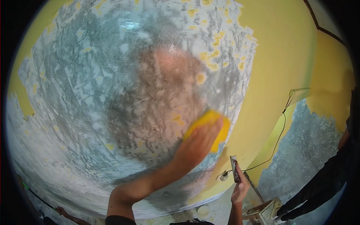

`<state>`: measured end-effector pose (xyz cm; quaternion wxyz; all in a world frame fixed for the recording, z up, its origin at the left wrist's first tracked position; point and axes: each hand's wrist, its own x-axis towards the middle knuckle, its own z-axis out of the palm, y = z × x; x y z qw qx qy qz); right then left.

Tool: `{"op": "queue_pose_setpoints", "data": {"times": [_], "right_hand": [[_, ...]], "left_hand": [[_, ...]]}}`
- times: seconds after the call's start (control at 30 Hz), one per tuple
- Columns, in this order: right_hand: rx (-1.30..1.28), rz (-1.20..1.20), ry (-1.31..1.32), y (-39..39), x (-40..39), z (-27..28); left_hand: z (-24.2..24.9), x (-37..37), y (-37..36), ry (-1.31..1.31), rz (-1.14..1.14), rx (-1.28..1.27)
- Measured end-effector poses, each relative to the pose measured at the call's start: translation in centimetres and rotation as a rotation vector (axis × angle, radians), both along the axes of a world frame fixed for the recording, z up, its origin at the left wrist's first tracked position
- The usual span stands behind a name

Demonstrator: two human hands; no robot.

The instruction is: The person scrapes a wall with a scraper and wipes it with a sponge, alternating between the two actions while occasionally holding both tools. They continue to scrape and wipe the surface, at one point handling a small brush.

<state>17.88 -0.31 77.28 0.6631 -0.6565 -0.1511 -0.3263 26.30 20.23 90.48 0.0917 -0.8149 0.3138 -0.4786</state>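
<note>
My left hand [198,140] reaches across and presses a yellow pad [223,132] against the wall. Its fingers lie over the pad, and both are smeared by motion. The wall patch [86,86] under it is coated in streaky white and grey filler, with small yellow spots showing through. Lower and to the right, my right hand [241,189] is closed around the lower end of a flat, narrow, scraper-like tool [234,168]. That tool is held upright, pale at its edge with dark reddish marks, apart from the pad.
A cable [275,152] runs from a wall fitting [291,93] down to a socket [224,176]. At right a person in dark trousers [318,183] stands by a wooden stool [262,210]. Another person's hand [61,211] holds a pole [41,199] at lower left. A pale round container [203,212] sits below.
</note>
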Motion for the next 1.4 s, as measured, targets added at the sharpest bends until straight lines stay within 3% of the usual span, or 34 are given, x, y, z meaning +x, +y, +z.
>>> {"op": "queue_pose_setpoints", "data": {"times": [0.1, 0.23, 0.3, 0.37, 0.43, 0.5, 0.53, 0.63, 0.77, 0.87, 0.97, 1.07, 1.17, 1.2, 1.27, 1.37, 1.4], "right_hand": [[0.029, 0.006, 0.027, -0.3, -0.5, 0.1], [-0.028, -0.019, 0.055, -0.8, -0.7, -0.7], [-0.049, -0.043, 0.029, -0.6, 0.0, -1.5], [-0.046, -0.01, 0.025, -0.2, 0.4, -1.5], [-0.043, 0.019, 0.037, 0.3, 0.7, -1.8], [-0.048, 0.051, 0.056, 0.7, 1.2, -2.3], [-0.067, 0.056, 0.06, 1.1, 1.4, -2.3], [-0.126, 0.063, 0.07, 2.2, 1.9, -2.7], [-0.108, 0.154, 0.067, 3.2, 2.4, -3.1], [-0.107, 0.174, 0.075, 4.1, 2.3, -3.1], [-0.129, 0.202, 0.061, 4.7, 2.2, -3.0], [-0.154, 0.203, 0.042, 5.2, 2.0, -2.1], [-0.151, 0.24, 0.027, 5.3, 2.4, -2.1], [-0.097, 0.267, 0.031, 5.5, 2.3, -1.8], [0.014, 0.322, 0.04, 5.8, 2.2, -1.3], [0.204, 0.482, 0.123, 5.2, 2.6, -2.5], [0.308, 0.53, 0.17, 4.8, 2.3, -2.9]], "left_hand": [[-9.3, -1.9, 1.8, 0.34, -0.189, 0.051], [-24.9, -5.9, 4.3, 0.685, -0.315, -0.153], [-33.3, -8.5, 6.2, 0.825, -0.195, -0.148], [-37.5, -10.6, 8.0, 1.568, 0.214, 0.005], [-46.8, -15.1, 10.8, 1.676, 0.352, -0.384], [-54.8, -19.8, 16.2, 1.852, 0.618, -0.396], [-56.5, -22.1, 18.0, 1.931, 0.743, -0.443], [-56.4, -26.1, 21.5, 1.913, 1.03, -0.762], [-54.3, -27.3, 24.1, 1.575, 1.103, -1.24], [-49.7, -26.7, 24.7, 1.269, 0.952, -1.482], [-42.9, -24.5, 24.0, 1.046, 0.673, -1.562], [-30.1, -20.6, 21.3, 0.95, 0.346, -1.523], [-19.9, -17.9, 19.8, 0.865, 0.214, -1.347], [-18.8, -17.8, 20.2, 0.879, 0.214, -1.323], [-21.8, -16.7, 21.5, 0.514, 0.194, -1.446], [-16.8, -14.8, 19.7, 0.454, -0.033, -1.792], [-16.1, -14.9, 19.5, 0.468, -0.042, -1.791]]}}
